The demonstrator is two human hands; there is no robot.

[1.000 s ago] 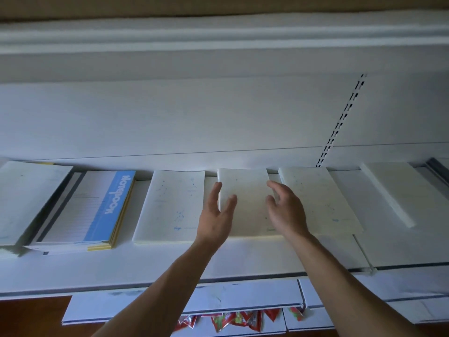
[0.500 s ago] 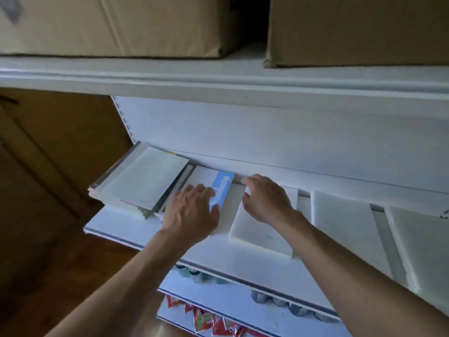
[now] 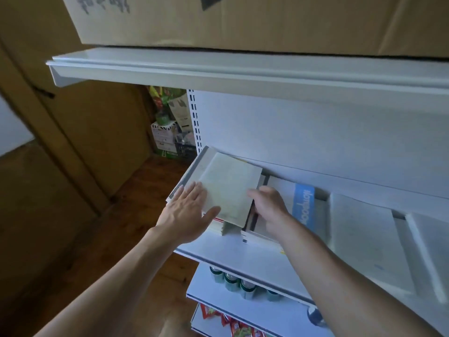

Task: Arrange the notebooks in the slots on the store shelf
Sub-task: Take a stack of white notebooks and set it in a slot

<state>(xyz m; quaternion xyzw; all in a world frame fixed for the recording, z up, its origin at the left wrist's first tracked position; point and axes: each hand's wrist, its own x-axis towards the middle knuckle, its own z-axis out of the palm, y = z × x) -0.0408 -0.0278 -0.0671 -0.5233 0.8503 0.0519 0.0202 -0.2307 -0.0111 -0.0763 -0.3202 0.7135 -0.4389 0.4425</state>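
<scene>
A pale cream notebook (image 3: 229, 188) tops the leftmost stack on the white shelf (image 3: 233, 251). My left hand (image 3: 187, 215) lies flat on the stack's left side, thumb spread along its near edge. My right hand (image 3: 268, 210) curls its fingers round the cream notebook's right edge, thumb on top. Right of it lies a stack with a blue-striped notebook (image 3: 302, 207) uppermost. Two more white notebooks, one (image 3: 364, 237) and another (image 3: 427, 251), lie further right.
A cardboard box (image 3: 243, 20) sits on the upper shelf (image 3: 218, 69). Green cans (image 3: 230, 280) and red snack packets (image 3: 233, 324) fill the lower shelves. Boxes and goods (image 3: 170, 127) stand behind the shelf's left end, over a wooden floor.
The view swung left along the shelf. My hands moved from the middle notebooks, past the blue-striped stack, to the leftmost stack, where the right hand now grips the cream notebook's edge.
</scene>
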